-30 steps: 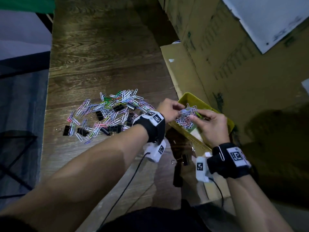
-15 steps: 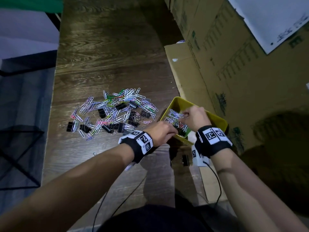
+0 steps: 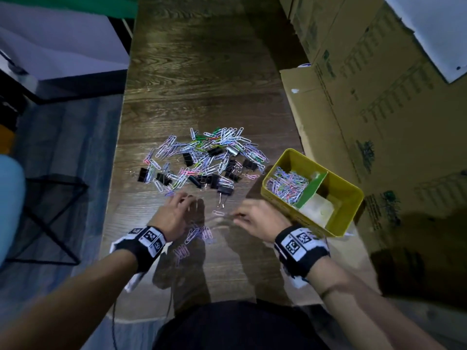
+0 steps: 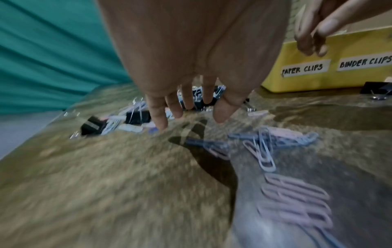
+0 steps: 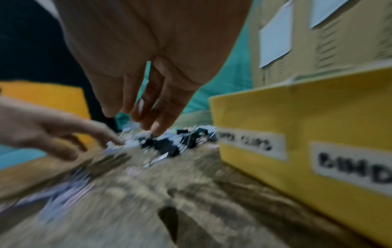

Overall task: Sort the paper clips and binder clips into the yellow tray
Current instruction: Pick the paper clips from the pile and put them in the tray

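Observation:
A mixed pile of coloured paper clips and black binder clips [image 3: 202, 160] lies mid-table. To its right stands the yellow tray [image 3: 347, 198], with a heap of paper clips [image 3: 286, 185] in the left compartment beside a green divider [image 3: 314, 189]. My left hand [image 3: 183, 203] hovers at the pile's near edge, fingers spread and empty [image 4: 191, 110]. My right hand [image 3: 240, 215] hangs just left of the tray's front wall, fingers relaxed and holding nothing [image 5: 144, 117]. A few loose paper clips [image 3: 199, 233] [image 4: 265, 149] lie between the hands. The tray's wall [image 4: 318, 78] reads "PAPER CLIPS" and "BINDER CLIPS".
Cardboard boxes [image 3: 379, 97] stand along the right side, close behind the tray. The table's left edge [image 3: 118, 173] drops to the floor, where a black wire stand [image 3: 50, 210] sits. A single binder clip [image 3: 223, 193] lies apart in front of the pile.
Both hands have left the tray, where they held a bunch of paper clips, and moved back over the table in front of the pile. They are empty now.

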Demonstrator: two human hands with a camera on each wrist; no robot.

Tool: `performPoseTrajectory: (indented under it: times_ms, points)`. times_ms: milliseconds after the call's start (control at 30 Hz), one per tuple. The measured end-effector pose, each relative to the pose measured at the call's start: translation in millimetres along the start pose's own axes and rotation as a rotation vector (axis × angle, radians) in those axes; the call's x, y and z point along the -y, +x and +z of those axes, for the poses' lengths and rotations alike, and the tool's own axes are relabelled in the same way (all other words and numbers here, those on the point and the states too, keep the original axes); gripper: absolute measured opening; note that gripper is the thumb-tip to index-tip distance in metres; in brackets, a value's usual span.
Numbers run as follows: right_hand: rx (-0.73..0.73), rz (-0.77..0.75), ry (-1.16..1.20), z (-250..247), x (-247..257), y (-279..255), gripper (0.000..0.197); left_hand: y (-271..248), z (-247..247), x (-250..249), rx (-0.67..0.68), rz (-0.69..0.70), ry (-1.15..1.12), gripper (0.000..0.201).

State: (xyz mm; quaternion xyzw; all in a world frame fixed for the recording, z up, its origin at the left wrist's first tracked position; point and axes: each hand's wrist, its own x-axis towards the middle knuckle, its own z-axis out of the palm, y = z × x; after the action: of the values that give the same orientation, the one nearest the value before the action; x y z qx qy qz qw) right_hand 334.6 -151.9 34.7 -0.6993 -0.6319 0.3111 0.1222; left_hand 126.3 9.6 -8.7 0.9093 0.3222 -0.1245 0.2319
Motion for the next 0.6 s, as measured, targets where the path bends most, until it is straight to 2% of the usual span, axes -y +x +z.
performPoseTrajectory:
  times_ms: [67,167,233,333,467,600]
  points:
    - [0.063,0.007,-0.053,26.1,11.6,10.0,0.037,-13.0,13.8,5.8,0.042,0.008,0.032,0.062]
    - [0.128,0.143,-0.091,54.4,26.4,24.9,0.071,-31.1,35.6,2.7,0.088,0.052,0.078,0.064]
    - [0.146,0.213,-0.129,65.7,35.0,31.4,0.084,-40.4,42.6,2.9,0.05,0.096,0.018,0.06]
    - [0.141,0.205,-0.197,83.5,44.7,32.1,0.081,-53.9,41.5,16.0,-0.038,0.084,-0.037,0.055]
    - [0.075,0.142,-0.231,107.3,56.7,18.2,0.068,-74.4,42.3,37.8,0.047,-0.011,-0.044,0.067]
    - [0.039,0.155,-0.191,116.1,66.1,18.6,0.056,-79.4,53.1,23.2,0.027,-0.023,-0.218,0.058]
